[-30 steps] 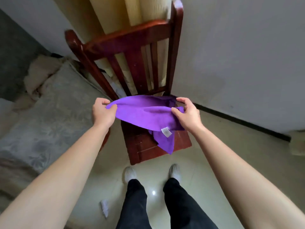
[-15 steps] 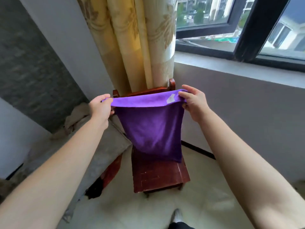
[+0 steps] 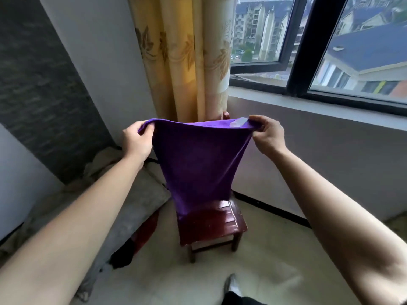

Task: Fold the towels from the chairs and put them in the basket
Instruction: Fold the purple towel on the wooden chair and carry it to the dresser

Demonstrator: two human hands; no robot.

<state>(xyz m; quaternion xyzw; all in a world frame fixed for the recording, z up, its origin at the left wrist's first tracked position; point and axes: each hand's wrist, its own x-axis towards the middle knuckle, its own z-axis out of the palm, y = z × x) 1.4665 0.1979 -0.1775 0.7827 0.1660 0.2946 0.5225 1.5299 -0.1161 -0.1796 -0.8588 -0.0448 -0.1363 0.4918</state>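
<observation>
A purple towel (image 3: 198,164) hangs in the air, spread between my two hands above a dark red wooden chair (image 3: 211,223). My left hand (image 3: 137,143) pinches its top left corner. My right hand (image 3: 267,135) pinches the top right corner, where a white label shows. The towel's lower edge reaches down to the chair seat and hides most of the chair back. No basket is in view.
A grey upholstered bench or sofa (image 3: 136,208) stands left of the chair. A yellow patterned curtain (image 3: 187,58) hangs behind it, beside a dark-framed window (image 3: 306,47). Pale tiled floor (image 3: 275,260) lies right of and in front of the chair.
The towel was lifted off the chair seat and now hangs full length from both hands. My view has risen from the floor to the window, and my hands have spread a little wider.
</observation>
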